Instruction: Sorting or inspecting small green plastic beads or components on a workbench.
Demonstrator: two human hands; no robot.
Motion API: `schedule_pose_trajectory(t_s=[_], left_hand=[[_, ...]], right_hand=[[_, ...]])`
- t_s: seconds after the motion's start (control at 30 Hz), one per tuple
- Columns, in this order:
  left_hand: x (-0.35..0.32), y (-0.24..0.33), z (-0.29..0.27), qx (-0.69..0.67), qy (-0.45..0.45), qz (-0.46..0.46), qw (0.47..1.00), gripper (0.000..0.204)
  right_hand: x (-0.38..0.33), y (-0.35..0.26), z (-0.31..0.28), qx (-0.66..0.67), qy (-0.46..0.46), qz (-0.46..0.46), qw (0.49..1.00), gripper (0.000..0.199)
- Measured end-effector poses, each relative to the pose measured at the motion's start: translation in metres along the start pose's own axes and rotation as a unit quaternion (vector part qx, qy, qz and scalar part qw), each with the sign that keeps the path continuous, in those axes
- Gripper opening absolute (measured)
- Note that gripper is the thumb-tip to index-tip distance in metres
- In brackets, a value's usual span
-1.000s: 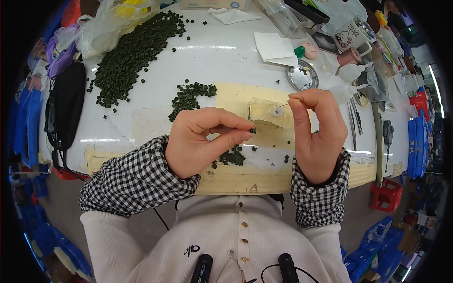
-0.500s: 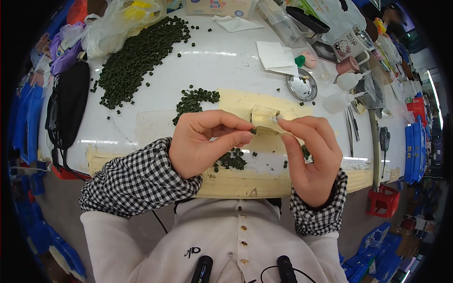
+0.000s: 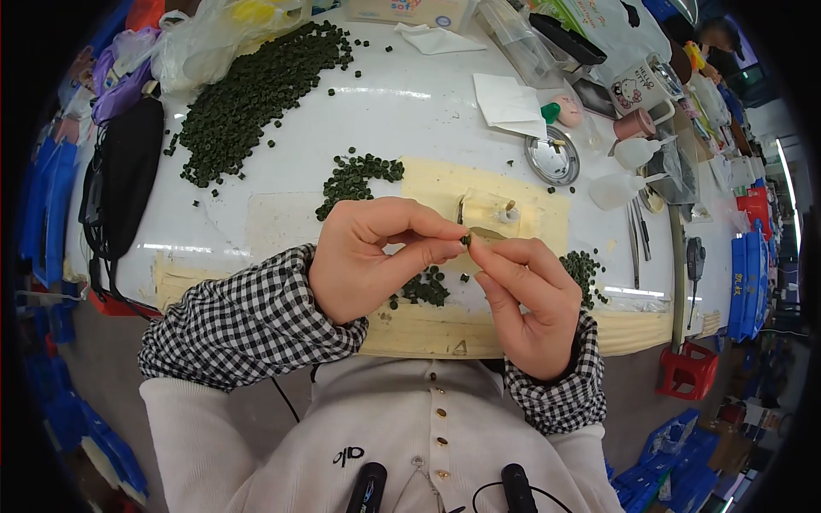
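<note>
A small dark green cylindrical piece [image 3: 466,240] is pinched between the thumb and forefinger of my left hand [image 3: 368,252]. The forefinger of my right hand [image 3: 534,299] touches that piece from the right, while its thumb stays apart, lower down. Just beyond my fingertips sits a yellowish taped block [image 3: 489,205] with a short white peg [image 3: 508,214] topped by a brownish tip. Like pieces lie in a small heap [image 3: 359,178] past my left hand, in a second heap [image 3: 425,287] below it, and in a third heap [image 3: 583,272] beside my right hand.
A large heap of dark green pieces [image 3: 256,90] spreads at the far left, near plastic bags [image 3: 201,60] and a black pouch [image 3: 132,175]. To the right are a round metal lid [image 3: 540,164], white squeeze bottles [image 3: 611,190], tweezers [image 3: 634,248], a mug [image 3: 637,88] and paper tissue [image 3: 505,98].
My right hand has come left, from the white peg to the green piece in my left hand. The heap of pieces on the right is now uncovered.
</note>
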State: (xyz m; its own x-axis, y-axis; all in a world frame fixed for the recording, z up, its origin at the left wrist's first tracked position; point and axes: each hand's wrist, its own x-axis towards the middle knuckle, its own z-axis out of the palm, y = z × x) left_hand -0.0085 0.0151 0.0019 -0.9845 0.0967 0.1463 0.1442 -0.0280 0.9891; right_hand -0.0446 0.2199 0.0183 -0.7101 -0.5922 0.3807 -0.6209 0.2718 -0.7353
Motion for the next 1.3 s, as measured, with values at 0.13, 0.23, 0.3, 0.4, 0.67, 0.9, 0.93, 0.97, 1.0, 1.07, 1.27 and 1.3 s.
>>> schedule_pose_trajectory(t_s=[0.13,0.23,0.3,0.4,0.67,0.9,0.93,0.97,1.0,1.07,1.27,1.3], left_hand=[[0.000,0.001,-0.001,0.061,-0.004,0.048,0.997,0.018],[0.001,0.000,-0.002,0.085,-0.005,0.068,0.994,0.019],[0.001,0.000,-0.002,0.102,-0.006,0.078,0.992,0.020],[0.002,0.000,-0.001,0.107,-0.008,0.087,0.990,0.020],[0.003,0.001,0.001,0.083,-0.010,0.043,0.996,0.015],[0.006,0.004,-0.005,0.278,-0.141,0.058,0.948,0.012],[0.004,-0.001,-0.006,0.280,-0.144,0.076,0.946,0.012],[0.004,-0.004,-0.005,0.297,-0.151,0.093,0.938,0.011],[0.004,-0.006,-0.005,0.314,-0.158,0.108,0.930,0.011],[0.004,-0.007,-0.005,0.334,-0.170,0.124,0.919,0.010],[0.010,-0.004,-0.011,0.317,-0.124,0.129,0.931,0.007],[0.013,-0.004,-0.015,0.312,-0.097,0.145,0.934,0.007]], right_hand=[[0.000,0.001,0.001,-0.006,0.000,-0.017,1.000,0.036],[-0.001,0.002,0.002,-0.009,0.001,-0.022,1.000,0.036],[-0.001,0.001,0.002,-0.011,0.003,-0.024,1.000,0.036],[-0.002,0.001,0.002,-0.014,0.008,-0.027,1.000,0.035],[0.000,-0.001,-0.009,-0.066,0.020,-0.017,0.997,0.032],[-0.018,0.026,-0.032,-0.232,0.020,0.018,0.972,0.013],[-0.020,0.028,-0.031,-0.249,0.016,0.021,0.968,0.012],[-0.023,0.029,-0.030,-0.260,0.013,0.021,0.965,0.012],[-0.025,0.031,-0.028,-0.269,0.011,0.021,0.963,0.012],[-0.027,0.031,-0.027,-0.277,0.009,0.020,0.961,0.012],[-0.034,0.026,-0.033,-0.233,-0.004,0.030,0.972,0.013],[-0.036,0.024,-0.034,-0.227,-0.015,0.033,0.973,0.013]])
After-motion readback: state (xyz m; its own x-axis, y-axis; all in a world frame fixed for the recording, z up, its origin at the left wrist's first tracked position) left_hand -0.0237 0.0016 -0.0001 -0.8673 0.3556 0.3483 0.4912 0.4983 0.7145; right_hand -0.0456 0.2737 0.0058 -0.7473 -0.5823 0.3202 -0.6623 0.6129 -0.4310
